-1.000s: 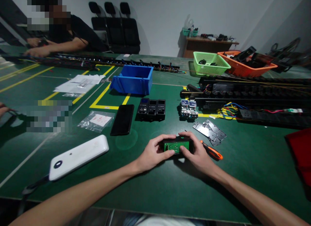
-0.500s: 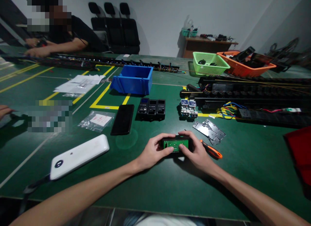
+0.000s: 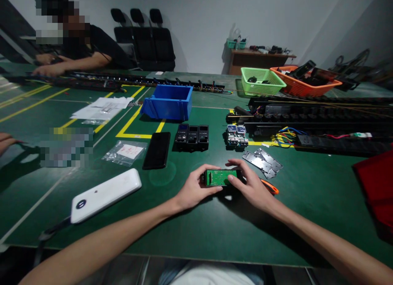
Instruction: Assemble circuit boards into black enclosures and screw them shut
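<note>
Between my two hands is a black housing with a green circuit board (image 3: 218, 178) facing up in it. My left hand (image 3: 194, 187) grips its left end, thumb along the near edge. My right hand (image 3: 248, 183) has its thumb on the board's right part, with the fingers behind the far edge. An orange-handled tool (image 3: 271, 187) lies partly hidden behind my right hand. Beyond it rest thin dark plates (image 3: 264, 163). Farther back stand several black modules (image 3: 192, 138) side by side and a pair of small circuit-board assemblies (image 3: 237, 136).
A blue bin (image 3: 168, 103), a black phone (image 3: 156, 150), a plastic bag (image 3: 124, 152) and a white device (image 3: 106, 196) lie to the left. Long black rails with wires (image 3: 307, 142), a green basket (image 3: 262, 82) and an orange basket (image 3: 307, 88) are at right. Another person (image 3: 92, 48) works across the table.
My left thumb has moved off the board's face to its near edge, and more of the green board shows. My right fingers have lifted slightly. The camera view has shifted a little.
</note>
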`<state>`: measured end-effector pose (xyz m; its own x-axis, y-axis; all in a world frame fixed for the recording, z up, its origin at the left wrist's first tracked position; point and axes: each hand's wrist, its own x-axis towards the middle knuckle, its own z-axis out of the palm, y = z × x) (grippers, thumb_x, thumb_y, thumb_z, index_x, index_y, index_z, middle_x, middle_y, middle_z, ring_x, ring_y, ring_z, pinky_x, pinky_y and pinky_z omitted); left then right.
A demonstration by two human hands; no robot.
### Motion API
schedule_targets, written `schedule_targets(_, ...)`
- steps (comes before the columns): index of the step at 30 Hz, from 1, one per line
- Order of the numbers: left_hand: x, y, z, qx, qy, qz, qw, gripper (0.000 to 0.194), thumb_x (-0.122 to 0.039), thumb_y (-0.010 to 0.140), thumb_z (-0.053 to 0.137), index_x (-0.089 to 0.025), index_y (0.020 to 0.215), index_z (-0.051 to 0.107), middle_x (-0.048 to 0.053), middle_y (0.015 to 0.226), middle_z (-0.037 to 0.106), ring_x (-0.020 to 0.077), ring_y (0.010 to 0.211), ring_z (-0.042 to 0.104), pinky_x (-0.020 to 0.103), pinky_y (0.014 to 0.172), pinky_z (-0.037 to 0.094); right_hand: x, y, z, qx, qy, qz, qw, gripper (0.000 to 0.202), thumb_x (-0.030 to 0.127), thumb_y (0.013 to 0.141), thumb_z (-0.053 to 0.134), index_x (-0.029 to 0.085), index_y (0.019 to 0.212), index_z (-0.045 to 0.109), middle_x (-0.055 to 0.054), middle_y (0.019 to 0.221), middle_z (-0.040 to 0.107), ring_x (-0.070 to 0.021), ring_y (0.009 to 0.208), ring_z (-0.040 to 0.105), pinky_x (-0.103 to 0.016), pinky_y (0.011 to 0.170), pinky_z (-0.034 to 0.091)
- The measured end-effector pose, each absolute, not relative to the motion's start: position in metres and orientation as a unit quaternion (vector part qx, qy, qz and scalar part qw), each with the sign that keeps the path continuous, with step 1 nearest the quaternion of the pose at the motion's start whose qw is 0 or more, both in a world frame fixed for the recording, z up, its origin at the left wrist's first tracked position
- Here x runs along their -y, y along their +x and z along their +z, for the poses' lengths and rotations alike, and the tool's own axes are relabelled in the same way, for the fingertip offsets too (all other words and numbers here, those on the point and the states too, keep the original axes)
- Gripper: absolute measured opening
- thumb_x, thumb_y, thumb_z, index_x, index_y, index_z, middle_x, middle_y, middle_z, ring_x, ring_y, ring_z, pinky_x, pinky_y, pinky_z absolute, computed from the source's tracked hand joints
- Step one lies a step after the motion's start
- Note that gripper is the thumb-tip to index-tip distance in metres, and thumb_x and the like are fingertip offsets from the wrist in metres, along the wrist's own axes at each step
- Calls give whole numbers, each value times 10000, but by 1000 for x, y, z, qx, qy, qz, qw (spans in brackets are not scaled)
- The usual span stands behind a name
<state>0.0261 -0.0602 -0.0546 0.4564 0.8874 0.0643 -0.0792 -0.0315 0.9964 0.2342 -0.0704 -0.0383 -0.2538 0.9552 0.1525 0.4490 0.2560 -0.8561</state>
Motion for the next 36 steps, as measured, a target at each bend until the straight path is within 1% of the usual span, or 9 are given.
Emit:
schedule_targets(3,60,26,-54,-338,595,399,610,470,-263,725,784,-180,1144,588,80,1145,629,222,1078,613,339,963,479,57,255,-21,730,-508,301,343,354,384,926,535,234,1246,522,-102,1228,614,-246,1029,621,-423,858,523)
schedule_targets(5,60,26,-53,-343,598,398,605,471,-269,721,788,-178,1140,593,82,1138,631,225,1085,611,338,968,475,42,278,-14,766,-512,225,315,325,382,882,596,218,1162,589,-98,1121,666,-256,956,638,-421,816,524)
schedule_targets(11,58,25,-52,-358,645,367,566,483,-337,716,788,-179,1136,608,80,1121,644,220,1003,635,329,897,498,6,352,-24,770,-592,79,223,319,427,861,582,175,1042,654,-105,914,690,-248,760,640,-372,642,514)
schedule_targets(13,56,26,-53,-368,668,361,537,479,-350,719,784,-179,1132,612,70,1090,655,215,987,632,324,884,490,4,362,-31,778,-598,72,179,339,478,843,596,186,994,675,-100,925,688,-252,779,647,-359,640,514)
schedule_targets(18,52,30,-55,-380,710,337,488,458,-386,726,772,-181,1107,619,52,1039,672,199,927,624,300,821,478,13,359,-43,799,-590,20,110,461,574,794,622,198,1051,691,-118,1047,651,-295,910,638,-397,728,532)
schedule_targets(23,53,30,-54,-385,729,317,469,447,-398,741,755,-189,1111,614,44,1026,672,193,900,622,294,786,470,15,351,-45,809,-577,-5,113,357,480,813,620,195,1022,674,-111,1018,641,-292,929,612,-403,762,525)
schedule_targets(28,54,27,-57,-409,753,305,416,455,-389,716,776,-207,1103,622,48,1052,639,215,971,601,333,851,455,11,353,-49,807,-576,0,133,292,420,761,665,186,933,636,-103,930,638,-288,866,599,-410,736,505)
schedule_targets(33,53,27,-59,-411,764,290,405,464,-395,718,770,-223,1120,616,49,1058,620,223,981,592,351,868,453,9,358,-56,800,-575,61,160,435,372,750,678,183,1133,595,-95,981,652,-272,854,617,-405,737,511)
schedule_targets(36,53,27,-59,-410,766,287,403,463,-401,721,764,-226,1122,610,45,1055,617,221,974,590,349,866,453,9,360,-57,803,-572,52,162,447,436,756,686,193,1127,623,-117,1036,618,-293,927,599,-423,773,516)
